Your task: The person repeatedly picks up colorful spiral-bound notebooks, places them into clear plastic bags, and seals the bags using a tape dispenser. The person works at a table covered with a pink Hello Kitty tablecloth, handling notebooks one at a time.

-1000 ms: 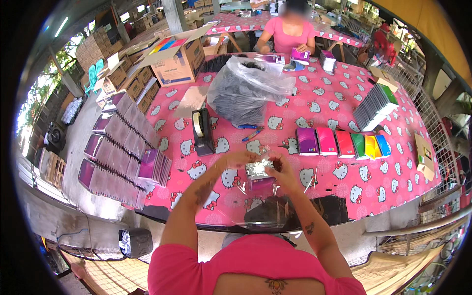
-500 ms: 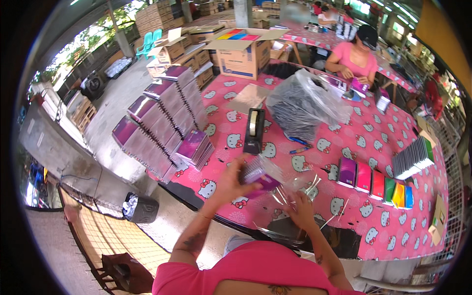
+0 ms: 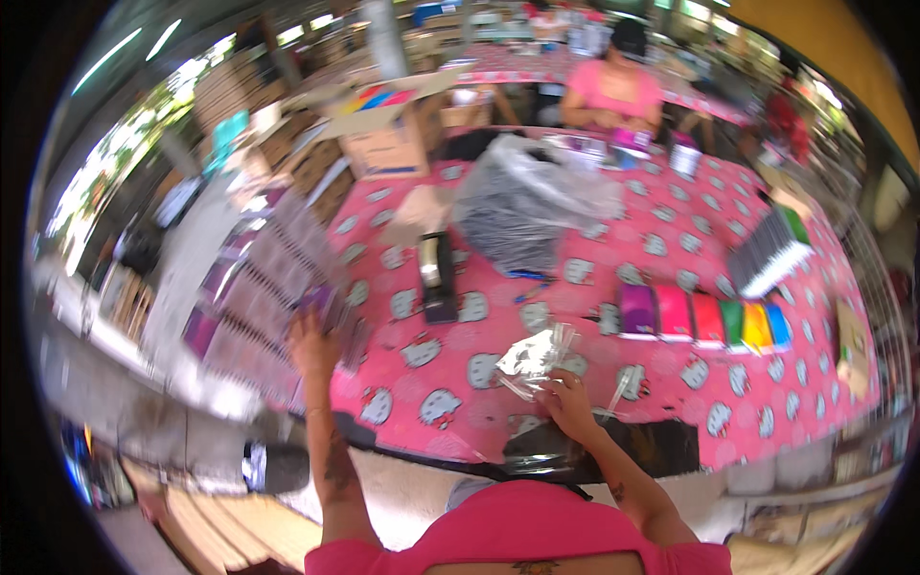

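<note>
My left hand (image 3: 312, 347) reaches to a small stack of purple spiral notebooks (image 3: 326, 309) at the left of the table. Its fingers touch the stack, but motion blur hides whether they grip. Behind and beside it rise tall rows of the same notebooks (image 3: 254, 331). At the near middle, my right hand (image 3: 572, 407) pinches a shiny clear plastic wrapper (image 3: 533, 358) above the tabletop. A black sheet of plastic (image 3: 546, 450) lies under my right wrist at the table's edge. A black tape dispenser (image 3: 438, 283) stands between the notebooks and a clear bag of dark material (image 3: 522, 211).
The pink patterned table (image 3: 661, 402) holds a row of coloured notebooks (image 3: 704, 324) at right, with a grey-edged stack (image 3: 767, 254) beyond. Blue pens (image 3: 529, 276) lie mid-table. An open carton (image 3: 383, 149) stands at the far left. A co-worker (image 3: 613, 91) sits opposite. A bin (image 3: 276, 467) is below left.
My left hand has moved left from the middle, where it held a purple notebook bundle, to the stack at left. The right hand keeps the wrapper. The whole view has turned and blurred.
</note>
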A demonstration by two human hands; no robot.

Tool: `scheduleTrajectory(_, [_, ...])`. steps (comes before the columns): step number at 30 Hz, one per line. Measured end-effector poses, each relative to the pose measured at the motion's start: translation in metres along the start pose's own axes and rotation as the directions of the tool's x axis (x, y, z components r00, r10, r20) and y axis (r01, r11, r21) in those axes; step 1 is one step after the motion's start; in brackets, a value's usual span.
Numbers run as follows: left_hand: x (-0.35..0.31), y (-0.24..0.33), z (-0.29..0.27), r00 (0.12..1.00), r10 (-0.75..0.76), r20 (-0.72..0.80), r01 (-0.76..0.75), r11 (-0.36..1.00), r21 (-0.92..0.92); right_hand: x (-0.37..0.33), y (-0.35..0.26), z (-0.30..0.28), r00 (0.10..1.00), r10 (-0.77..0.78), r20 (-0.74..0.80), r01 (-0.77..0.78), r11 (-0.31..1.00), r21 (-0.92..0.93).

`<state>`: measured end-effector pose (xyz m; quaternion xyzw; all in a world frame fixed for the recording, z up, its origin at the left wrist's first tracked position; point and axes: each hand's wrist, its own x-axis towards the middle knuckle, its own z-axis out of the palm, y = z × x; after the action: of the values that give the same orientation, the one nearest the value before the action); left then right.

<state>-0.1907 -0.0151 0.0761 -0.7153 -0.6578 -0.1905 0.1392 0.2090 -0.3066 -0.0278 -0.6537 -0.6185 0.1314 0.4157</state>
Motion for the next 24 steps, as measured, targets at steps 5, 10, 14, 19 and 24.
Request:
scheduleTrajectory(5, [-0.020,0.059,-0.005,0.959,0.055,-0.277,-0.089,0.990,-0.109,-0.014,0.043,-0.093,0.822,0.455,-0.341,-0.436,0.890,0.135])
scheduleTrajectory(10, [-0.064,0.249,-0.021,0.947,0.314,-0.071,-0.202,0.407,-0.891,-0.076,0.148,-0.220,0.689,0.335,-0.642,-0.576,0.791,-0.206])
scheduleTrajectory(14, [-0.153,0.408,-0.025,0.634,0.739,-0.227,-0.516,0.186,-0.836,-0.094,0.213,-0.318,0.578,0.467,-0.670,-0.782,0.552,-0.290])
scheduleTrajectory(19, [-0.275,0.619,-0.075,0.232,0.915,-0.331,-0.586,-0.140,-0.798,-0.125,0.306,-0.413,0.687,0.419,-0.594,-0.727,0.399,-0.559])
scheduleTrajectory(24, [-0.320,0.757,-0.042,0.217,0.878,-0.428,-0.802,-0.090,-0.590,-0.143,0.312,-0.456,0.745,0.463,-0.481,-0.651,0.341,-0.678])
